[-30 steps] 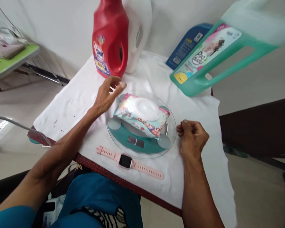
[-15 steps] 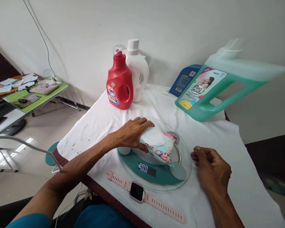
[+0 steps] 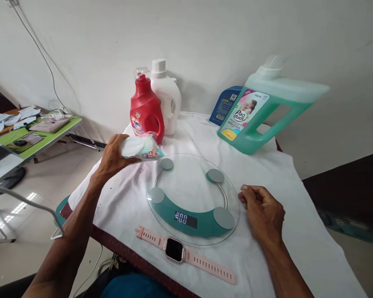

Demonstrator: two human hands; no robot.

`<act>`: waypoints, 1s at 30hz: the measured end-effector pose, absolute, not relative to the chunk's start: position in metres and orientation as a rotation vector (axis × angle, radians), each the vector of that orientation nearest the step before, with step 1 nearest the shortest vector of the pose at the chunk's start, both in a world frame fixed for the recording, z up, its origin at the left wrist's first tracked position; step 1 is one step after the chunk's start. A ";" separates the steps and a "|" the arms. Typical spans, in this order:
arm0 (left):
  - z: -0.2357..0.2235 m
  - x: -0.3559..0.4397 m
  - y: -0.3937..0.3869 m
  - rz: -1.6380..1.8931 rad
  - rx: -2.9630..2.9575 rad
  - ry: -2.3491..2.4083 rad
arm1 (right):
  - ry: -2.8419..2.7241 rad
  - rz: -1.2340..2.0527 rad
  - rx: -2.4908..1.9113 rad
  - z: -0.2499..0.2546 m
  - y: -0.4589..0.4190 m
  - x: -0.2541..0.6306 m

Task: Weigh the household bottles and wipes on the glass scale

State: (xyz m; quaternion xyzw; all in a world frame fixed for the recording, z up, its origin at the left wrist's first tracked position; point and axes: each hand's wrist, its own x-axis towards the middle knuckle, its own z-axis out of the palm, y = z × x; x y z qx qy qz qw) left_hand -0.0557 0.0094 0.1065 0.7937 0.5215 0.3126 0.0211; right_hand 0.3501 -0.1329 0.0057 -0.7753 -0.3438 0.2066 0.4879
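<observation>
My left hand (image 3: 114, 155) grips a pack of wet wipes (image 3: 147, 147) by its left end, holding it left of the scale and in front of the red bottle. The pack has a white lid and a pink and teal printed wrapper. A round glass scale (image 3: 186, 225) with a teal base lies on the cloth, nothing on its plate, its display lit and reading 0.0. Beside the scale's right rim rests my right hand (image 3: 262, 209), fingers curled in; whether they hold anything is hidden. A pink-strapped smartwatch (image 3: 174, 250) lies flat in front of the scale.
At the back of the white cloth (image 3: 267, 169) stand a red detergent bottle (image 3: 147, 109), a white bottle (image 3: 166, 91), a blue bottle (image 3: 225, 105) and a large green-filled jug (image 3: 251, 124). A green-topped table (image 3: 49, 136) stands far left. A grey cable (image 3: 27, 203) curves past my left forearm.
My left hand closed on the wipes pack, lifted it off the scale and carried it left. The scale display lit up. My right hand stayed beside the scale while the view shifted.
</observation>
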 end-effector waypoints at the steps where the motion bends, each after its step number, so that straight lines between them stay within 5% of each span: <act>1: 0.103 -0.060 0.019 0.934 2.435 1.668 | -0.829 0.508 -1.883 0.005 -0.132 0.351; 10: 0.078 -0.074 0.058 0.671 2.352 1.770 | -0.779 0.542 -1.742 0.001 -0.133 0.348; 18: 0.082 -0.011 -0.018 1.217 2.458 1.363 | -0.816 0.542 -1.719 0.033 -0.121 0.371; 25: 0.035 0.006 -0.022 1.001 1.982 1.340 | -0.760 0.170 -1.628 0.090 -0.019 0.432; 30: 0.016 0.007 -0.020 0.902 1.917 1.286 | -0.762 0.225 -1.506 0.098 0.052 0.455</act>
